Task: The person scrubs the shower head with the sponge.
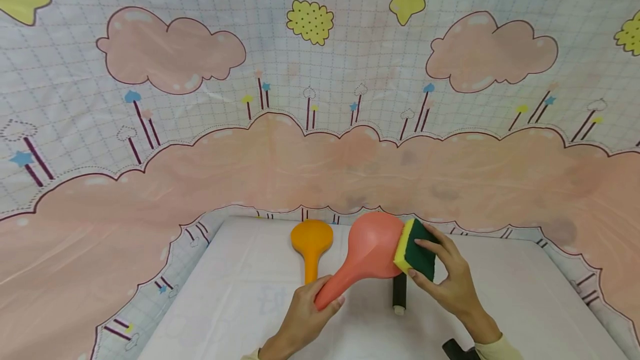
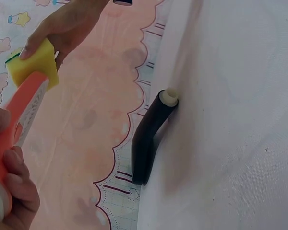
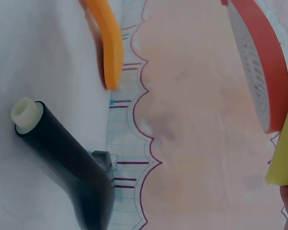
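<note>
My left hand (image 1: pixel 306 311) grips the handle of a coral shower head (image 1: pixel 372 246), held up over the table. Its perforated spray face is turned downward, as both wrist views show. In my right hand (image 1: pixel 454 276) is a sponge (image 1: pixel 418 250), pinched between thumb and fingers. The sponge's yellow side lies against the right rim of the coral head, and its dark green scouring side faces my palm. Below them on the table is a black shower head (image 2: pixel 149 129) with a whitish connector end, its head partly hidden in the head view.
An orange shower head (image 1: pixel 311 238) lies at the table's back, left of the coral one. The white table (image 1: pixel 215 299) ends at a patterned cloth (image 1: pixel 320 174) that rises behind it. Something black (image 1: pixel 457 350) shows at the bottom edge by my right wrist.
</note>
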Tool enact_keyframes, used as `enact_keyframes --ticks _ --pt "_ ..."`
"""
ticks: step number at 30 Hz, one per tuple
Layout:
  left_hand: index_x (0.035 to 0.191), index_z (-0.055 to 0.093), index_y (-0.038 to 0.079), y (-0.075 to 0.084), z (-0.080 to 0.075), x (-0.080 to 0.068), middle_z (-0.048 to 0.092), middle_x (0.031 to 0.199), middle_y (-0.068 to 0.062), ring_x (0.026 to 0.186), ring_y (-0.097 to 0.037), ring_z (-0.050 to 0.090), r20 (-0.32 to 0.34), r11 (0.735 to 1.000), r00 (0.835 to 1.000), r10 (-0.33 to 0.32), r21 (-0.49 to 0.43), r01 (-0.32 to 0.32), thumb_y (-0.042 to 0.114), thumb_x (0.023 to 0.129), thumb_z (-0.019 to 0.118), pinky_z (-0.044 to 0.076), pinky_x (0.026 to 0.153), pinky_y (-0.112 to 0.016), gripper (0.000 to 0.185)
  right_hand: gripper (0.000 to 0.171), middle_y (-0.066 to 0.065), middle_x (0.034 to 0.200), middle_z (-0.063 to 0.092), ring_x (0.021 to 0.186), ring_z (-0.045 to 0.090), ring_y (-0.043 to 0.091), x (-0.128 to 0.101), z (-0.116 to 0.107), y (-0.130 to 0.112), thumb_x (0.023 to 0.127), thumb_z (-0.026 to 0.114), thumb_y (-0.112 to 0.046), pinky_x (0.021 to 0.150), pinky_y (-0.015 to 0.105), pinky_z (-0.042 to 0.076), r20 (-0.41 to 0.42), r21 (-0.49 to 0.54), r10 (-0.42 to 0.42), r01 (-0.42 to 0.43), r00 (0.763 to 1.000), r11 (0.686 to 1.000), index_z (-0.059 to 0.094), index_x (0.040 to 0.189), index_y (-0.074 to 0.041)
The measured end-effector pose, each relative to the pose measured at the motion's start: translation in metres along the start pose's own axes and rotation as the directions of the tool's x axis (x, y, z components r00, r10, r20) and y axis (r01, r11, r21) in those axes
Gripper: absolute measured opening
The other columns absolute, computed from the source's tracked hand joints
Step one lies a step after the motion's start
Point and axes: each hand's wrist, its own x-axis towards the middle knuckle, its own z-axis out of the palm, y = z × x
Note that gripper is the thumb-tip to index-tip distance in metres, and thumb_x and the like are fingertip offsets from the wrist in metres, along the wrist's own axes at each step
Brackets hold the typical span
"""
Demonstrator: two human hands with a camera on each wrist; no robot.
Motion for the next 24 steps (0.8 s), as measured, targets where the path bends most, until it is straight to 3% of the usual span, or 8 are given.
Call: enact_keyframes --ticks 7,16,24 --pt "0.114 0.068 0.01 0.0 0.006 0.002 0.062 0.079 0.007 0.065 0.002 0.046 -0.046 1.0 0.999 0.026 0.016 -0.025 0.021 0.085 0.075 0.041 0.056 -0.016 0.032 0.065 0.016 0.149 0.044 0.136 0.035 -0.001 -0.002 0.006 0.0 0.062 0.087 -0.005 0.098 0.004 0.034 -0.013 -0.043 0.02 -0.02 1.0 0.999 0.066 0.123 -0.014" --pt "0.115 0.068 0.007 0.01 0.014 0.01 0.067 0.088 0.001 0.068 -0.001 0.049 -0.061 0.999 0.997 -0.052 -0.011 0.051 0.021 0.084 0.076 0.043 0.061 -0.018 0.035 0.064 0.015 0.148 0.045 0.137 0.038 0.014 -0.002 0.012 -0.007 0.06 0.088 -0.013 0.102 0.004 0.03 -0.005 -0.129 -0.025 0.024 1.0 0.991 0.067 0.121 -0.016" --pt "0.115 0.068 0.007 0.013 0.021 0.013 0.068 0.089 -0.001 0.07 -0.003 0.05 -0.06 0.995 0.993 -0.1 -0.009 0.1 0.021 0.084 0.076 0.043 0.063 -0.019 0.035 0.06 0.017 0.147 0.046 0.136 0.039 0.022 -0.005 0.015 -0.012 0.063 0.088 -0.021 0.106 0.006 0.028 0.003 -0.141 -0.064 0.063 0.998 0.988 0.068 0.12 -0.017"
